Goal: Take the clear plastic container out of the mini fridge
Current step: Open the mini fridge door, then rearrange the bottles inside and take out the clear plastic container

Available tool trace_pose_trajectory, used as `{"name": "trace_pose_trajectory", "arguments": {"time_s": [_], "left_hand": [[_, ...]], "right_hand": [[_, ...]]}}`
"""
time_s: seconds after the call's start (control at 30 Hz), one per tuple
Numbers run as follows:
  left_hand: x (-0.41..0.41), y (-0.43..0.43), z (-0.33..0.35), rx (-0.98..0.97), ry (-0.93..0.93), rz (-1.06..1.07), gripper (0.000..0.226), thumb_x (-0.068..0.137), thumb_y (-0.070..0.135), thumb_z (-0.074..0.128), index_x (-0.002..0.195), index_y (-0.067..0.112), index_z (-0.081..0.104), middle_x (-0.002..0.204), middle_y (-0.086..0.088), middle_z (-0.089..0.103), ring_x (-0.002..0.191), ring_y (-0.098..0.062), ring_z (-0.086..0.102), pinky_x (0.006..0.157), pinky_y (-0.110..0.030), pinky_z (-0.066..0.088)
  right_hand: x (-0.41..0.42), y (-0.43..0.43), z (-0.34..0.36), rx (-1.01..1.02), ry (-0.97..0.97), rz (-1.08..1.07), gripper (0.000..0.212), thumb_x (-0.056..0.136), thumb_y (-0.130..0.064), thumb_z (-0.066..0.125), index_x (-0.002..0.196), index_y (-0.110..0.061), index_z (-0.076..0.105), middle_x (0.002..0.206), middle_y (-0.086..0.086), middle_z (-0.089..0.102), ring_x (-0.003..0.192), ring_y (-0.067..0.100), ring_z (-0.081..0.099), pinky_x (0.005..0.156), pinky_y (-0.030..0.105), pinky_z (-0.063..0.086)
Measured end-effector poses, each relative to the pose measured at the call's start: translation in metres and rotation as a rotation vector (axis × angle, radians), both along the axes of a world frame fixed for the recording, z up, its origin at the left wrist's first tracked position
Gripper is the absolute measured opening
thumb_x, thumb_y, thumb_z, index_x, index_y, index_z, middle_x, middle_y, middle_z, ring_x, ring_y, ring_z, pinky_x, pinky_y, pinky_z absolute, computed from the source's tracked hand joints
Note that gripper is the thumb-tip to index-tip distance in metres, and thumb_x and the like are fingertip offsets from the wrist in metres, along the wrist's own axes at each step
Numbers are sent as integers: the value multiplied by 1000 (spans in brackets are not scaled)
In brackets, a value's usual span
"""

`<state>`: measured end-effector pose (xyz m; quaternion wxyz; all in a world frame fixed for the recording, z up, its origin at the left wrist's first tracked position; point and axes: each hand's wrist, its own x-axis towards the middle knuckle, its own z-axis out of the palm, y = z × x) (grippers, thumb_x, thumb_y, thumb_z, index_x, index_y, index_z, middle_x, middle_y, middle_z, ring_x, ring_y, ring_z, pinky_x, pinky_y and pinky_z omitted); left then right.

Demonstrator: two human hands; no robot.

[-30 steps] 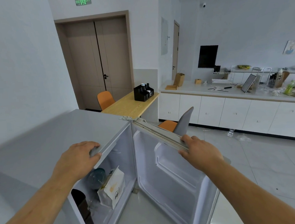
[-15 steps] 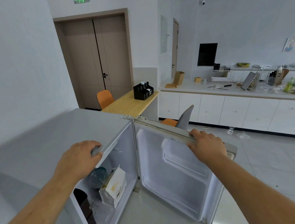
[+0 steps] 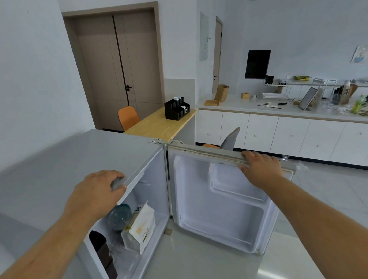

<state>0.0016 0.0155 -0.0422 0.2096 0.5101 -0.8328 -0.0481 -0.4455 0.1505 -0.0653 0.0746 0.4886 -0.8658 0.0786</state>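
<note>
Left hand: my left hand (image 3: 95, 193) curls over the front edge of the mini fridge (image 3: 74, 161) top, fingers bent around the lip.
Right hand: my right hand (image 3: 261, 166) clasps the top edge of the open fridge door (image 3: 224, 215), right of centre frame.
Clear plastic container: the clear plastic container (image 3: 119, 216) sits inside the fridge, directly below my left hand, untouched, well left of my right hand.
Neighbours: a white paper bag (image 3: 140, 228) leans just right of it; a dark container (image 3: 102, 250) stands lower left.
</note>
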Motion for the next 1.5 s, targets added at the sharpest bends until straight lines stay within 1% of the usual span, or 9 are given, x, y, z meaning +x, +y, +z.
{"name": "trace_pose_trajectory", "arguments": {"time_s": [0.23, 0.57, 0.67, 0.8, 0.97, 1.1, 1.2, 1.33, 1.5], "left_hand": [[-2, 0, 1, -33, -15, 1, 32, 93, 45, 63, 123, 35, 66, 123, 8, 68, 107, -20, 59, 88, -43, 54], [-2, -2, -3, -111, -78, -7, 33, 95, 45, 58, 124, 32, 66, 120, 7, 70, 103, -21, 61, 82, -41, 57], [-4, 0, -4, -164, -164, -4, 35, 98, 45, 55, 127, 27, 66, 115, 3, 72, 97, -22, 63, 75, -40, 59], [-8, 12, -6, -138, -162, 32, 40, 94, 44, 60, 130, 26, 63, 116, 4, 69, 96, -22, 61, 75, -39, 58], [-33, 47, -15, -142, -122, 30, 46, 92, 44, 63, 133, 24, 63, 129, 2, 68, 110, -23, 61, 84, -40, 57], [-51, 84, -31, -181, -75, -31, 43, 91, 39, 65, 126, 14, 71, 127, -4, 72, 115, -28, 64, 93, -41, 55], [-59, 106, -51, -119, -16, 13, 42, 90, 44, 64, 123, 18, 71, 118, -1, 74, 108, -23, 64, 85, -35, 53], [-65, 120, -84, 101, 162, 151, 40, 91, 49, 66, 125, 28, 67, 120, 4, 71, 103, -15, 63, 76, -30, 54], [-70, 111, -128, 428, 508, 378, 32, 88, 50, 70, 117, 42, 61, 125, 8, 67, 98, -18, 67, 81, -36, 59]], "right_hand": [[0, -22, 9, 167, 40, -159, 50, 106, -49, 33, 154, -34, 28, 148, 9, 48, 135, 39, 42, 115, 62, 24], [1, -15, -5, 112, 127, -131, 51, 105, -49, 31, 153, -32, 24, 145, 8, 48, 133, 38, 42, 114, 64, 24], [-3, -10, -10, 88, 126, -90, 54, 106, -47, 30, 156, -31, 20, 153, 9, 41, 140, 40, 34, 115, 64, 21], [-5, 1, -12, 42, 102, 21, 63, 104, -46, 39, 160, -29, 16, 166, 7, 24, 154, 39, 11, 121, 64, 9], [20, 14, -12, -121, 77, 285, 58, 101, -43, 50, 153, -22, 37, 158, 7, 41, 150, 34, 24, 123, 52, 16], [62, 26, -11, -221, -18, 528, 47, 98, -43, 54, 140, -21, 56, 142, 2, 57, 136, 25, 43, 114, 44, 37], [94, 34, -18, -210, -122, 631, 44, 99, -47, 52, 137, -25, 58, 140, -3, 58, 134, 20, 45, 111, 39, 39], [131, 31, -38, -145, -349, 656, 44, 98, -52, 54, 135, -29, 56, 139, -5, 57, 130, 17, 47, 104, 37, 44], [171, 1, -64, -62, -679, 584, 39, 97, -52, 59, 127, -28, 61, 126, -7, 64, 107, 12, 57, 83, 27, 45]]}}
